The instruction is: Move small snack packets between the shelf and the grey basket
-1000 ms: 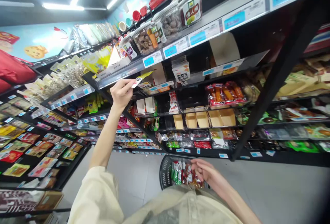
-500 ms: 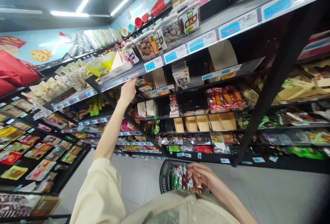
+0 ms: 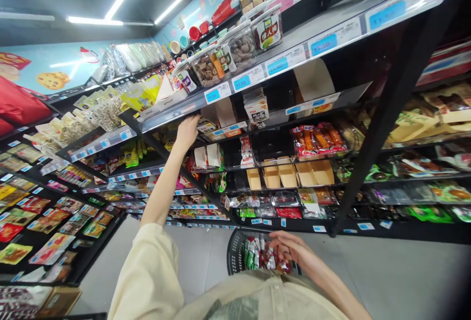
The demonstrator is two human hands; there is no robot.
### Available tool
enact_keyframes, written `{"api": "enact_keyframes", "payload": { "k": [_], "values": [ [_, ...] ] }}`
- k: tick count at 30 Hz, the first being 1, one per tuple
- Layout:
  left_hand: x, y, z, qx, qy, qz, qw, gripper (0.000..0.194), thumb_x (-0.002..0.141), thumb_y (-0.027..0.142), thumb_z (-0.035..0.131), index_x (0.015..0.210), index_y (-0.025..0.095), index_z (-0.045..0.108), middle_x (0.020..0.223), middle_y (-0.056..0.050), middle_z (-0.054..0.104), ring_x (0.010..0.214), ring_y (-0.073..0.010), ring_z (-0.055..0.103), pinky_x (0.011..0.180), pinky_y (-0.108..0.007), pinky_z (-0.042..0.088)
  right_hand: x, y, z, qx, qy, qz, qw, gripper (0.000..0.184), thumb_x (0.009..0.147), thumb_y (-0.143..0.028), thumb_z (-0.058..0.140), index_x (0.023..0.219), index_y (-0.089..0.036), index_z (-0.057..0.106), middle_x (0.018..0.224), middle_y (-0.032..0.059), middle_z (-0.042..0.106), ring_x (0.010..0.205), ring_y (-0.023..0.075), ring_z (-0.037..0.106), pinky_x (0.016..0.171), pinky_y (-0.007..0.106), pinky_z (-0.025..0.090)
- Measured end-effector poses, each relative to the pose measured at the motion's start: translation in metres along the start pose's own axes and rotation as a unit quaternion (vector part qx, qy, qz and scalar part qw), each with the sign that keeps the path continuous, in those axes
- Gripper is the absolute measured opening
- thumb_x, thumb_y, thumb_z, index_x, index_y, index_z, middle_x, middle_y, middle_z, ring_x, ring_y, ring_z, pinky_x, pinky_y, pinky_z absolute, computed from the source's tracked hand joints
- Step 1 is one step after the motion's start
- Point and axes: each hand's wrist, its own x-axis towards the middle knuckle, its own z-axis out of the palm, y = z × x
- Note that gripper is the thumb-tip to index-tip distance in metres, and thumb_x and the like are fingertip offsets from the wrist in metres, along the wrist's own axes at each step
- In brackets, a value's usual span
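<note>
My left hand [image 3: 188, 132] reaches into a shelf compartment under the top ledge, beside small dark packets [image 3: 206, 126] with white and yellow print. Its fingertips are hidden there, so I cannot tell whether they grip a packet. Low in front of my body, my right hand [image 3: 289, 247] hovers over the right side of a dark shopping basket [image 3: 234, 253]. Its fingers are loosely bent and apart, with nothing visible in them. Green, red and silver snack packets [image 3: 253, 253] lie inside the basket.
Clear tubs of dried fruit [image 3: 239, 45] stand on the top ledge [image 3: 287, 65], with price labels along its edge. A black slanting post [image 3: 375, 148] rises at the right. Lower shelves hold red snack packs [image 3: 318, 138] and tan boxes [image 3: 287, 175]. Another rack [image 3: 37, 217] stands at the left.
My left hand has moved slightly right and deeper into the compartment, its fingertips now more hidden. My right hand and the basket stay nearly where they were. The view has shifted a little.
</note>
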Motion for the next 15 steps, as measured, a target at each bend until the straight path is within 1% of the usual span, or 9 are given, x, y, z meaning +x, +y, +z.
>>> {"api": "enact_keyframes", "payload": {
  "k": [4, 9, 12, 15],
  "values": [
    [0.0028, 0.0024, 0.0053, -0.008, -0.050, 0.018, 0.999, 0.067, 0.084, -0.002, 0.044, 0.148, 0.014, 0.056, 0.140, -0.018, 0.065, 0.129, -0.0319, 0.062, 0.108, -0.042, 0.050, 0.0011, -0.0002, -0.0011, -0.006, -0.001, 0.001, 1.000, 0.044, 0.073, -0.056, 0.084, 0.100, -0.022, 0.078, 0.089, 0.0064, 0.079, 0.063, 0.0148, 0.062, 0.057, 0.025, 0.038],
    [0.0036, 0.0031, 0.0056, -0.021, -0.079, 0.022, 0.996, 0.074, 0.081, -0.003, 0.045, 0.153, 0.014, 0.050, 0.144, -0.018, 0.064, 0.132, -0.0311, 0.061, 0.111, -0.043, 0.049, 0.0022, 0.0010, -0.0051, -0.007, 0.007, -0.002, 1.000, 0.044, 0.072, -0.056, 0.084, 0.100, -0.022, 0.077, 0.090, 0.0067, 0.079, 0.066, 0.0157, 0.063, 0.059, 0.026, 0.041],
    [0.0021, 0.0036, 0.0078, -0.030, -0.088, 0.012, 0.996, 0.074, 0.081, -0.003, 0.046, 0.153, 0.015, 0.051, 0.143, -0.018, 0.065, 0.131, -0.0316, 0.062, 0.109, -0.043, 0.051, 0.0010, 0.0002, -0.0067, -0.014, 0.015, 0.002, 1.000, 0.045, 0.072, -0.056, 0.083, 0.100, -0.022, 0.077, 0.091, 0.0071, 0.079, 0.067, 0.0167, 0.063, 0.059, 0.027, 0.041],
    [0.0004, 0.0044, 0.0104, -0.048, -0.079, 0.021, 0.995, 0.075, 0.079, -0.004, 0.046, 0.151, 0.016, 0.052, 0.143, -0.017, 0.064, 0.131, -0.0300, 0.061, 0.110, -0.041, 0.050, 0.0016, 0.0013, -0.0094, -0.018, 0.018, 0.008, 1.000, 0.044, 0.073, -0.055, 0.082, 0.101, -0.022, 0.077, 0.093, 0.0076, 0.079, 0.069, 0.0173, 0.064, 0.060, 0.027, 0.042]
  ]
}}
